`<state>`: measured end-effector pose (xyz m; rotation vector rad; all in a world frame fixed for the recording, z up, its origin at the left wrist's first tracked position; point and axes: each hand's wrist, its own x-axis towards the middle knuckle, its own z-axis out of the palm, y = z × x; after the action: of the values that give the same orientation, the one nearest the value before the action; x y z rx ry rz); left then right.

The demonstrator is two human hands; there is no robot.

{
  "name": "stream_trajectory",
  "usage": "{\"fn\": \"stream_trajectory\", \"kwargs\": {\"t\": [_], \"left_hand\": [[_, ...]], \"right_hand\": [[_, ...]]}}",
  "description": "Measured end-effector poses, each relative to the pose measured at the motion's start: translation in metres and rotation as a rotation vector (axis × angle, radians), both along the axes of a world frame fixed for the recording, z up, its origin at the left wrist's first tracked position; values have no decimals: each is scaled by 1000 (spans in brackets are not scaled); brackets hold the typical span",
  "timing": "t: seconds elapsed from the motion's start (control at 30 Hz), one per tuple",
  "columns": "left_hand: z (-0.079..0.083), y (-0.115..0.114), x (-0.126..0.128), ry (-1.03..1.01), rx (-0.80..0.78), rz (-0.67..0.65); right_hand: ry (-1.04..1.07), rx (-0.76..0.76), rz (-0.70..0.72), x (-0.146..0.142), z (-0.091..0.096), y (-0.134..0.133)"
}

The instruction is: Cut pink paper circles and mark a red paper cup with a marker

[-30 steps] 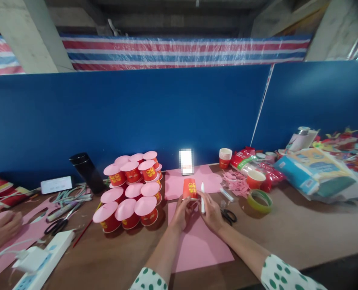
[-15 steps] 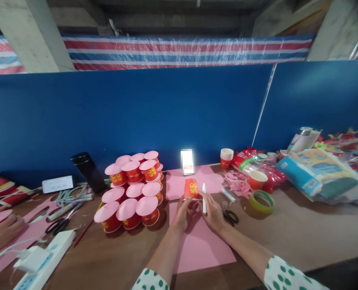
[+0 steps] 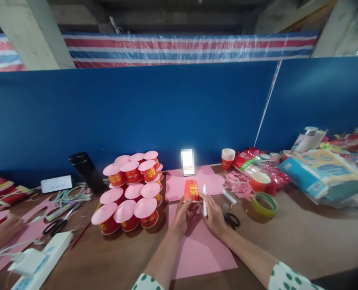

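Observation:
My left hand point(image 3: 182, 216) is closed around the rim end of a red paper cup point(image 3: 191, 190) with yellow characters. The cup's narrower end points up and away from me. In my right hand point(image 3: 213, 215) a white pen point(image 3: 204, 201) stands nearly upright, its tip up. Fingers of that hand also come close to the cup's lower right edge; whether they touch it I cannot tell. Under both hands lies a pink paper sheet point(image 3: 207, 255). Black-handled scissors point(image 3: 232, 220) rest just right of my right hand, partly hidden.
Several red cups topped with pink discs point(image 3: 125, 210) stand at left. To the right are green tape point(image 3: 265, 205), pink paper scraps point(image 3: 239, 184), an upright cup point(image 3: 260, 182) and stacked cups point(image 3: 227, 158). Another person's hand point(image 3: 7, 231) shows at far left, near a power strip point(image 3: 48, 259).
The camera view has shifted slightly. Both hands keep their hold on the cup and pen, with hardly any visible movement.

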<state>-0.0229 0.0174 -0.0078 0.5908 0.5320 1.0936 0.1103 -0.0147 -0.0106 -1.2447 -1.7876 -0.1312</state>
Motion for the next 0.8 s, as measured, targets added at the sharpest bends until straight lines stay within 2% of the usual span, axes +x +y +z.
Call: {"fn": "stream_trajectory", "kwargs": {"t": [0.57,0.8], "left_hand": [[-4,1,0,27,0,-1],[-1,0,2,-4,33,18]], "right_hand": [[41,-4,36,3,-3,3],[51,-36,43,3,-2,2]]}}
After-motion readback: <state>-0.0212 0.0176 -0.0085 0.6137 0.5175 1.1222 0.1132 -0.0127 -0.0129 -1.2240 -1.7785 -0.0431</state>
